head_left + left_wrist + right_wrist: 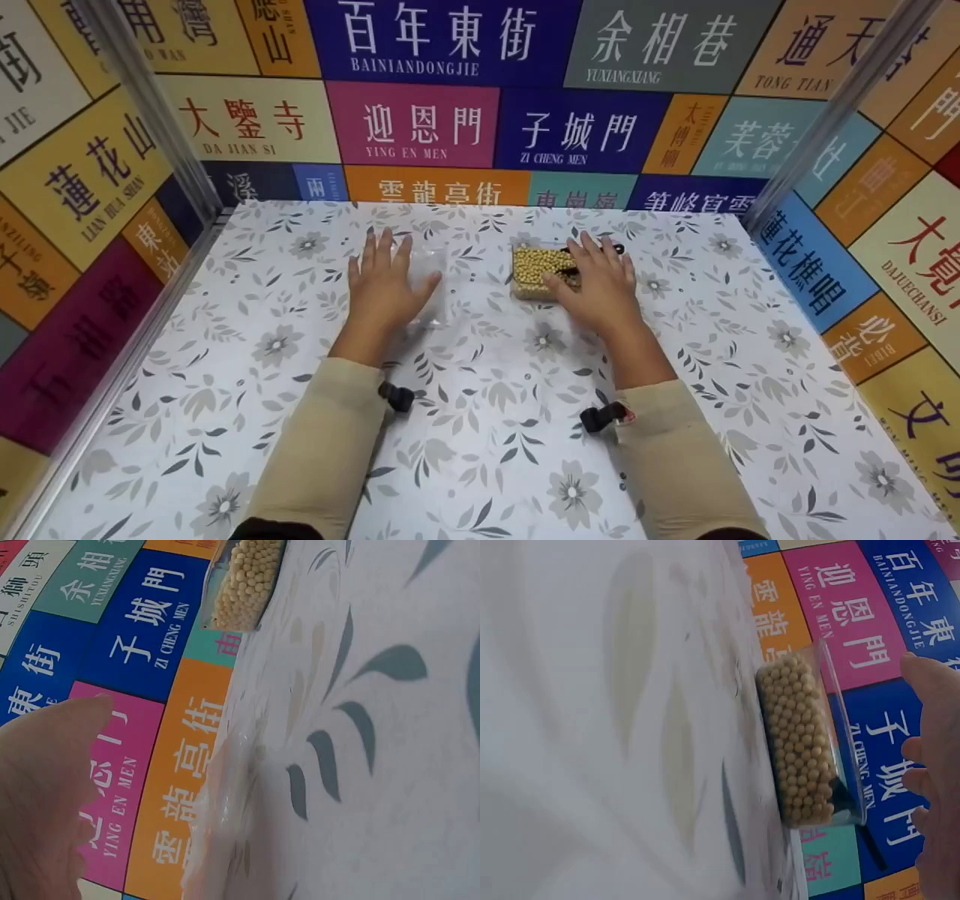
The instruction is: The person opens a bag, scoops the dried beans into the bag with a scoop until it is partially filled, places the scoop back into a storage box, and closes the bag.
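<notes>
My left hand (382, 292) is held with fingers straight and spread above a clear plastic bag (435, 304). In the left wrist view, the crinkled edge of that bag (225, 817) shows beside the thumb (56, 731). My right hand (600, 289), fingers extended, hovers over the right side of a clear box (840, 709). Pale yellow soybeans (536, 264) fill the box. A black scoop-like utensil (844, 799) lies in the beans, its dark handle (618, 249) poking out behind the right fingers. Between the right fingers and the box rim, the right wrist view shows a gap.
A white tabletop (487, 405) printed with grey leaves and flowers lies under both hands. Panels with colourful place-name signs (420, 124) rise behind it and on both sides. Clear corner posts (169, 112) stand at the back.
</notes>
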{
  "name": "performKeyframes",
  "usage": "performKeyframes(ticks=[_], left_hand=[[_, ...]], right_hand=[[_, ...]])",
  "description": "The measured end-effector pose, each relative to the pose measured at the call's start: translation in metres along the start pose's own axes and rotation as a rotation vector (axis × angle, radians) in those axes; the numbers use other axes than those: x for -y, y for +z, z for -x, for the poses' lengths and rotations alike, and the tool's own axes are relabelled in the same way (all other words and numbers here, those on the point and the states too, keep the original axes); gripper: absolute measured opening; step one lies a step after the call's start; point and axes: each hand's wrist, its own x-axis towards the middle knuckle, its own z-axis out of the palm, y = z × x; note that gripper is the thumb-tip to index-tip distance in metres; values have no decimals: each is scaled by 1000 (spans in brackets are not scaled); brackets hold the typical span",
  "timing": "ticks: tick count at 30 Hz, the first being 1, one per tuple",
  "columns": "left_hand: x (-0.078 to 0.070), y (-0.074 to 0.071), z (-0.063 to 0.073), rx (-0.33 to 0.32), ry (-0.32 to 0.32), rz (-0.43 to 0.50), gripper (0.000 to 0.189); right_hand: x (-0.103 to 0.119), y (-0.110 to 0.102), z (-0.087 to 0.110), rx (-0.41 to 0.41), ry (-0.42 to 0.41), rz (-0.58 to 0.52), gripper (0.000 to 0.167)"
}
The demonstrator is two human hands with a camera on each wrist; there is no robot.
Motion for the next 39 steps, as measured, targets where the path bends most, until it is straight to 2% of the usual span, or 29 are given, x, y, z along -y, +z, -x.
performKeyframes(ticks=[5, 13, 22, 27, 29, 32, 36, 39], left_hand=[[21, -11, 3, -23, -45, 9, 98], [52, -23, 10, 10, -83, 19, 104], [62, -32, 11, 60, -66, 103, 102], [65, -34, 11, 161, -118, 238, 105], [66, -34, 11, 220, -137, 319, 106], [68, -37, 11, 299, -164, 462, 104], [71, -40, 11, 357, -196, 684, 96], [70, -39, 11, 394, -244, 848, 95]], right_hand=[[37, 4, -5, -24, -41, -61, 88], [85, 15, -7, 15, -108, -90, 95], [121, 33, -8, 82, -120, -183, 94], [131, 45, -7, 162, -96, -268, 92], [135, 48, -6, 219, -71, -356, 89], [140, 52, -5, 326, -17, -585, 84], [145, 58, -6, 461, 99, -902, 80], [145, 64, -4, 518, 180, -1055, 76]])
